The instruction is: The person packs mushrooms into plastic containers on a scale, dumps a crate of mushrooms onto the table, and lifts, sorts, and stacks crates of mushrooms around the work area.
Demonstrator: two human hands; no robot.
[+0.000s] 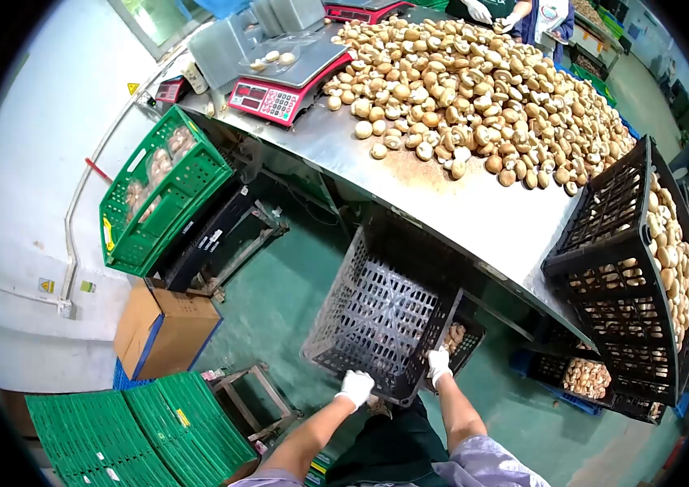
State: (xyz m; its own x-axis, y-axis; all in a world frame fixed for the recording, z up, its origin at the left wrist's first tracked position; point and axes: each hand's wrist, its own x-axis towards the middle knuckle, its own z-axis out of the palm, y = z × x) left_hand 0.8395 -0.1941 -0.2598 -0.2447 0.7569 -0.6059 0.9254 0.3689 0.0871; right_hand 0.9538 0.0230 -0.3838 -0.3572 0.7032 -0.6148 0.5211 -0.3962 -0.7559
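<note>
A black plastic crate [385, 312], with nothing inside it, hangs tilted below the edge of the metal table [344, 154]. My left hand [356, 388], in a white glove, is closed on the crate's near rim at its left. Also white-gloved, my right hand [439, 365] grips the crate's rim near its right corner. A large heap of brown mushrooms [474, 89] covers the tabletop beyond. Beneath the crate's right side, part of another crate [466, 345] holding mushrooms shows.
Black crates full of mushrooms [628, 268] stand at the right. A red scale [271, 97] sits on the table. At left are a green crate [170, 195] with bagged mushrooms, a cardboard box [162, 325] and stacked green crates [142, 430]. Co-workers' gloved hands [490, 12] show behind the heap.
</note>
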